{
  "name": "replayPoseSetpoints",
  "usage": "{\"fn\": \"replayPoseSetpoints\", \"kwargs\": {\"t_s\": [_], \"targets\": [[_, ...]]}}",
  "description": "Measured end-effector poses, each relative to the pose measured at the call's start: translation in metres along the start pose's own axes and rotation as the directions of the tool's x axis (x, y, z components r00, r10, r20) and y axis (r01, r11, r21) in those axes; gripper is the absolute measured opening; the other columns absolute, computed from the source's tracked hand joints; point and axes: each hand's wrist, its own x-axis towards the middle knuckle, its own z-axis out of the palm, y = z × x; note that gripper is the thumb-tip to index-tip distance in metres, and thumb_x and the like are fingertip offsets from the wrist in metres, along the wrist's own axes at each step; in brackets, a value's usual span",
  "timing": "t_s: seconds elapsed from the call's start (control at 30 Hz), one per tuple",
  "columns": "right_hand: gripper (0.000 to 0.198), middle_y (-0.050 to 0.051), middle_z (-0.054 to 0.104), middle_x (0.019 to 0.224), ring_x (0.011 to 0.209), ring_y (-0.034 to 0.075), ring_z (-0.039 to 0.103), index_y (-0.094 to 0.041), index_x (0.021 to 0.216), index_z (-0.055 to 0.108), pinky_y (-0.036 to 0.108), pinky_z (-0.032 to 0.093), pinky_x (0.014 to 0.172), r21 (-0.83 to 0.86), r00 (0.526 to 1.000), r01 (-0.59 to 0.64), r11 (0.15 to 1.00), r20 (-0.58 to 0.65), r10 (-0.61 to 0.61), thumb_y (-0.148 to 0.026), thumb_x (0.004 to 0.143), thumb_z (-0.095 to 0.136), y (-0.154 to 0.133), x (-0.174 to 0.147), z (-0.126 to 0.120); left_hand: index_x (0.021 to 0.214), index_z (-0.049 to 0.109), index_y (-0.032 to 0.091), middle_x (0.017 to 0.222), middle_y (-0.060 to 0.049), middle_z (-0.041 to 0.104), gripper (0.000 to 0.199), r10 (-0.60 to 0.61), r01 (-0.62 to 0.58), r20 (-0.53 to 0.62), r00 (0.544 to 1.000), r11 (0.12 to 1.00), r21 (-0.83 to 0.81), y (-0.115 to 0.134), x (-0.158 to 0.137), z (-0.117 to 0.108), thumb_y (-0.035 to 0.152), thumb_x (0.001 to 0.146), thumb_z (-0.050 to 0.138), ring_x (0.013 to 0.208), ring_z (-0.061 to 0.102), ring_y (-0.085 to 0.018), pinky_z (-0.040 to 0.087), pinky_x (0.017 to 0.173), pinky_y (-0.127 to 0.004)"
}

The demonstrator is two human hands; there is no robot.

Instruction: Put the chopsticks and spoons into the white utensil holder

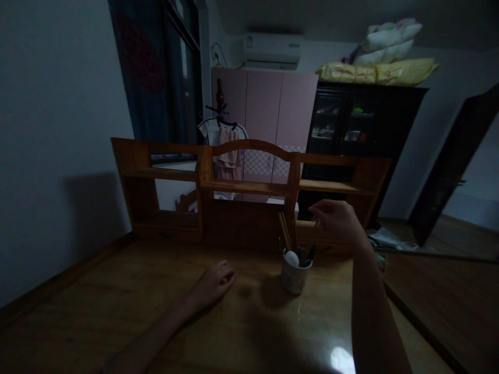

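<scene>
On the wooden desk [163, 291] stands a pale utensil holder [293, 279] with dark marks on its side. Several things stick up from it: a pair of wooden chopsticks [285, 231], a white spoon [291, 258] with its rounded end up, and dark handles. Above its right side, my right hand [334, 219] pinches the top of a thin stick-like utensil [314, 236] whose lower end is in the holder; its kind is too dim to tell. To the left of the holder, my left hand [213, 283] rests on the desk with curled fingers, and nothing shows in it.
A low wooden shelf unit [249, 188] runs along the desk's back edge, behind the holder. Wall borders the desk at left. Farther back are a clothes rack [222, 135], a pink wardrobe [263, 104] and a dark cabinet [366, 119].
</scene>
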Motion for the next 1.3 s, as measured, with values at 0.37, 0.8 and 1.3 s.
{"fn": "replayPoseSetpoints", "kwargs": {"t_s": [0.37,0.8,1.3], "targets": [[0.022,0.006,0.073,0.086,0.075,0.02,0.068,-0.018,0.089,0.069,0.024,0.047,0.063,-0.083,0.956,-0.107,0.991,-0.283,0.079,-0.03,0.074,0.058,0.049,-0.003,-0.031,0.091,0.061,0.021,0.092,-0.004,0.06,0.015,-0.027,0.027,-0.012,1.0,0.998,-0.055,0.0,0.0,0.001,0.024,0.09,0.047,0.082,0.059,-0.017,0.047,0.074,-0.027],[0.022,0.007,0.071,0.073,0.07,0.021,0.066,-0.018,0.083,0.066,0.026,0.041,0.055,-0.352,0.948,-0.316,0.881,-0.072,0.311,-0.037,0.078,0.057,0.071,-0.007,-0.038,0.088,0.056,0.021,0.09,-0.004,0.059,0.008,-0.039,0.039,0.001,0.999,0.999,-0.03,-0.003,0.001,0.003,0.024,0.088,0.049,0.081,0.057,-0.017,0.046,0.073,-0.027],[0.023,0.005,0.069,0.064,0.06,0.019,0.064,-0.017,0.082,0.068,0.024,0.039,0.05,-0.267,0.956,-0.292,0.918,-0.07,0.284,-0.036,0.076,0.06,0.068,-0.007,-0.036,0.089,0.054,0.021,0.09,-0.002,0.058,0.007,-0.049,0.049,-0.015,0.999,0.998,-0.044,0.001,0.0,0.001,0.023,0.09,0.047,0.081,0.057,-0.017,0.044,0.074,-0.027]]}}
